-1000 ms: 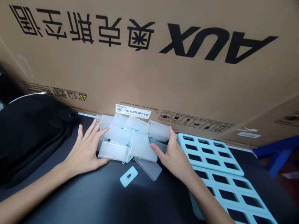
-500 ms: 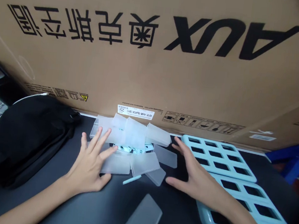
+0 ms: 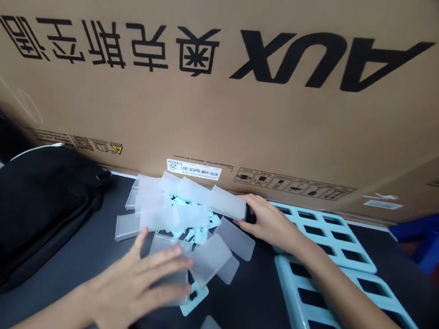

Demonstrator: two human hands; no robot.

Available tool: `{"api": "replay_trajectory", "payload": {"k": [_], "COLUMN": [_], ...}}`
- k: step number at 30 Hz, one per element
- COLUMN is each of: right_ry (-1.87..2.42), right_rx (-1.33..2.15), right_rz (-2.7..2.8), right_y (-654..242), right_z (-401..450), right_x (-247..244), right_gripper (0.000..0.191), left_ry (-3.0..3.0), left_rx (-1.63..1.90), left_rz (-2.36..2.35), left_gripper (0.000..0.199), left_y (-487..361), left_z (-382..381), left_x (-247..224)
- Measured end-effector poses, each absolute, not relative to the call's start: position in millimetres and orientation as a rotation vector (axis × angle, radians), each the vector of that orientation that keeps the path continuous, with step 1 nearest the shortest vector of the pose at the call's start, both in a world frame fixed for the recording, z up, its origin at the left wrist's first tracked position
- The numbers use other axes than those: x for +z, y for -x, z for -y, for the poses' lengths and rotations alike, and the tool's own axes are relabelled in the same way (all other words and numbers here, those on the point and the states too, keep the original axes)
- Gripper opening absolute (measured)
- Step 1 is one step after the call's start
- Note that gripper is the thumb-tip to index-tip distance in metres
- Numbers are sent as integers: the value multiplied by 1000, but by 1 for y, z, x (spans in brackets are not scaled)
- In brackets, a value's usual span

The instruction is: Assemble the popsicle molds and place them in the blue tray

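bins [image 3: 229, 203], translucent, in a loose heap on the black tabletop [image 3: 259, 306] near the carton [image 3: 208, 126], small pale-blue parts [image 3: 195, 234] among them.
we note the right hand [image 3: 267, 220] at the right end of one bin, thumb and fingertips about its edge; whether they pinch it or only touch, we cannot tell. the left hand [image 3: 129, 291] is spread and blurred over the near bins, grasping nothing we can see. we judge the bins thin plastic: light, fairly stiff, slick, apt to skid over one another, perhaps cracking if squeezed hard. we would take hold across the side walls. pale-blue frames [image 3: 293, 305] lie to the right.
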State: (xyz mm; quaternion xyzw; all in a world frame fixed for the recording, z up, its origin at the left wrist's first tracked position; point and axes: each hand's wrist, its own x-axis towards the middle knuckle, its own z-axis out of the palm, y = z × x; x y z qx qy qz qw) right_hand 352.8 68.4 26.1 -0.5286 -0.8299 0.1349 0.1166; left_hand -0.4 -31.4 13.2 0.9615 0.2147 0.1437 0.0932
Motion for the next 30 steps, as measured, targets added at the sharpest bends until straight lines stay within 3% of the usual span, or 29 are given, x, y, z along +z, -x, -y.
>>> {"api": "replay_trajectory", "payload": {"k": [7, 12, 17, 24, 30], "right_ry": [1566, 1520, 1493, 1642, 1743], "right_rx": [345, 233, 197, 143, 128], "right_rz": [2396, 2389, 2434, 2457, 2333], "right_y": [-362, -362, -373, -408, -388], "right_z": [-73, -68, -63, -56, -43], "right_x": [46, 77, 96, 74, 58], "right_gripper": [41, 42, 42, 46, 38], "left_ry": [-2906, -3003, -3052, -3152, -3100], "left_rx": [440, 586, 886, 878, 882], "left_rz": [-148, 51, -181, -272, -279], "left_gripper": [33, 31, 24, 19, 21], "left_y": [-45, -61, -64, -63, -64], "left_z": [54, 47, 45, 45, 43], "left_x": [-20, -3, 5, 2, 2]}}
